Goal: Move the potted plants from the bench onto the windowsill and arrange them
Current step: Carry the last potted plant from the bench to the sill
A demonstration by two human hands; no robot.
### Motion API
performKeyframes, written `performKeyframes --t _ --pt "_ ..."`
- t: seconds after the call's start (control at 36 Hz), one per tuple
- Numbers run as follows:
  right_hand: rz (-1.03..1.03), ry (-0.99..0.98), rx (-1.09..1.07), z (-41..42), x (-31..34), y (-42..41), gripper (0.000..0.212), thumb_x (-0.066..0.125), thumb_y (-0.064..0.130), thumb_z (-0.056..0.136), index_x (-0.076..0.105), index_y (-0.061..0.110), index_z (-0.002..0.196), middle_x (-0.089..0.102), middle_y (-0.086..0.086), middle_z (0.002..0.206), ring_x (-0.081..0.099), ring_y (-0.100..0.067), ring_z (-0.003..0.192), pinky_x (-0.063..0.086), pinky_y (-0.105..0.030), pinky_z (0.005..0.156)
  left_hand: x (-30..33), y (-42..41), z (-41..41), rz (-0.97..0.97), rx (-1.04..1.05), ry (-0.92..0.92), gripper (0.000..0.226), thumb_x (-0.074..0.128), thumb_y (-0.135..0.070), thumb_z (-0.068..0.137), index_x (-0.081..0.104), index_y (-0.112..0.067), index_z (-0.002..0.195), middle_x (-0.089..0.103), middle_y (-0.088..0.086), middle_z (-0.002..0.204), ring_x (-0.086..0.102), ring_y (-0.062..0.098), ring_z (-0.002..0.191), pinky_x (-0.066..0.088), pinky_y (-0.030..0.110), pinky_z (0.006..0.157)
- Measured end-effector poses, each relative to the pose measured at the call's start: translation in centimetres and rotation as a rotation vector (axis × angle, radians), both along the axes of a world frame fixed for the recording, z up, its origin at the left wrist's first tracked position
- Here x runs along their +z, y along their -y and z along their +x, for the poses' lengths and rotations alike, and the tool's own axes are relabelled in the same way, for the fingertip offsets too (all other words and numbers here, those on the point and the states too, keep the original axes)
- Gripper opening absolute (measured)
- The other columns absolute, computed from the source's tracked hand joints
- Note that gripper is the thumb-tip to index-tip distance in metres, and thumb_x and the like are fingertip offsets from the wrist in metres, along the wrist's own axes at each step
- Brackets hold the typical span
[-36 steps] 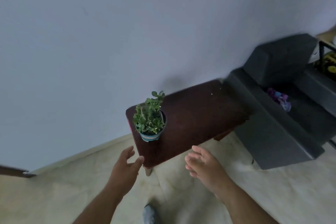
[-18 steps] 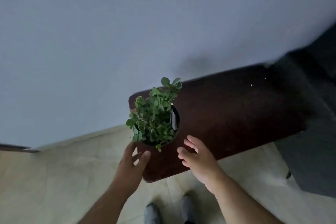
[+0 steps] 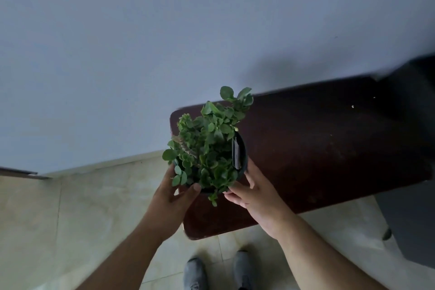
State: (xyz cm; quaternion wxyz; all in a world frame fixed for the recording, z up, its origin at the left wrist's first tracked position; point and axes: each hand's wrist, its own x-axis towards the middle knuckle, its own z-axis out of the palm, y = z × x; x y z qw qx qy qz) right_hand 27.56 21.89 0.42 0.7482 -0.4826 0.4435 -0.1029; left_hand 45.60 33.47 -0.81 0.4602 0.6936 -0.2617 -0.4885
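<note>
A leafy green potted plant (image 3: 208,148) in a dark pot stands at the left end of a dark brown wooden bench (image 3: 317,148). My left hand (image 3: 171,197) grips the pot's left side, thumb on the near rim. My right hand (image 3: 256,193) grips the right side of the pot, fingers curled round its wall. Leaves hide most of the pot; a dark tag stands inside its right rim.
A plain grey-blue wall rises behind the bench. A dark grey sofa (image 3: 414,91) abuts the bench's right end. Pale tiled floor (image 3: 70,219) lies left and below, with my grey shoes (image 3: 219,271) near the bench edge. A dark strip (image 3: 18,173) shows at far left.
I have stepped closer and leaned over the bench. Both hands, open and apart before, have reached forward and closed round the pot from either side.
</note>
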Motion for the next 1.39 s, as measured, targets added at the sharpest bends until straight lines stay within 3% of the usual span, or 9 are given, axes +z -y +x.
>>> performKeyframes --t 0.17,0.31,0.5,0.64,0.72,0.83,1.17,1.25,1.39 --pt "-0.045 0.015 0.037 0.0 3.3 0.3 0.066 0.065 0.009 0.099 0.043 0.045 0.149 0.061 0.037 0.128 0.066 -0.001 0.119 0.051 -0.042 0.108 2.6 -0.5 -0.2 -0.032 0.064 -0.064 0.058 0.066 -0.010 0.092 0.048 -0.043 0.137 0.071 -0.008 0.123 0.068 0.007 0.113 0.053 0.012 0.083" --pt "-0.144 -0.036 0.105 1.1 9.3 -0.2 0.065 0.062 0.011 0.101 0.040 0.045 0.151 0.067 0.030 0.125 0.072 -0.015 0.113 0.053 -0.042 0.105 8.0 -2.3 -0.2 -0.061 0.164 -0.093 0.059 0.069 -0.020 0.087 0.047 -0.039 0.139 0.071 -0.018 0.121 0.065 0.007 0.116 0.051 0.006 0.078" --pt "-0.305 0.011 0.236 3.5 20.8 -3.5 0.056 0.064 0.020 0.100 0.046 0.045 0.146 0.070 0.020 0.126 0.071 -0.006 0.111 0.055 -0.036 0.102 19.1 -7.7 0.1 -0.157 0.302 -0.044 0.067 0.073 -0.029 0.084 0.043 -0.040 0.143 0.067 -0.011 0.131 0.057 0.012 0.129 0.047 0.034 0.107" --pt "-0.440 0.103 0.386 4.8 26.9 -6.1 0.055 0.063 0.015 0.100 0.051 0.058 0.132 0.069 0.026 0.124 0.071 -0.006 0.110 0.056 -0.030 0.098 26.2 -11.8 -0.2 -0.224 0.454 -0.020 0.066 0.074 -0.029 0.078 0.044 -0.046 0.135 0.071 -0.018 0.120 0.060 0.005 0.124 0.054 0.013 0.081" --pt "-0.498 0.157 0.492 5.8 30.3 -8.3 0.049 0.064 0.023 0.099 0.053 0.057 0.133 0.069 0.024 0.125 0.070 -0.005 0.108 0.054 -0.029 0.098 29.8 -15.4 -0.4 -0.236 0.553 0.018 0.068 0.076 -0.031 0.078 0.046 -0.043 0.138 0.069 -0.015 0.127 0.058 0.008 0.127 0.054 0.016 0.085" --pt "-0.548 0.209 0.605 7.8 32.6 -11.1 0.047 0.066 0.040 0.097 0.050 0.056 0.138 0.066 0.021 0.131 0.068 -0.008 0.114 0.050 -0.038 0.106 32.9 -19.8 -0.3 -0.214 0.649 0.082 0.085 0.078 -0.043 0.075 0.036 -0.041 0.149 0.067 -0.013 0.130 0.056 0.006 0.129 0.049 0.030 0.097" --pt "-0.537 0.413 0.927 14.9 35.9 -24.3 0.040 0.066 0.032 0.098 0.060 0.064 0.123 0.076 0.013 0.115 0.073 -0.018 0.099 0.055 -0.039 0.102 38.1 -34.8 -2.2 -0.271 0.996 0.214 0.064 0.069 -0.027 0.085 0.045 -0.035 0.144 0.066 -0.012 0.131 0.057 -0.001 0.123 0.051 0.006 0.072" --pt "-0.513 0.449 1.022 17.3 36.6 -29.6 0.038 0.066 0.033 0.098 0.061 0.060 0.124 0.077 0.012 0.112 0.073 -0.017 0.098 0.054 -0.039 0.103 38.4 -40.0 -1.8 -0.298 1.092 0.213 0.062 0.068 -0.021 0.088 0.046 -0.031 0.145 0.066 -0.010 0.132 0.059 -0.004 0.119 0.051 0.005 0.072" --pt "-0.516 0.503 1.160 21.4 36.8 -38.8 0.040 0.067 0.040 0.095 0.057 0.061 0.127 0.078 0.013 0.112 0.075 -0.022 0.101 0.054 -0.046 0.104 37.7 -49.2 -0.6 -0.331 1.243 0.211 0.070 0.073 -0.032 0.080 0.045 -0.034 0.145 0.066 -0.014 0.132 0.058 0.001 0.126 0.055 0.013 0.083"
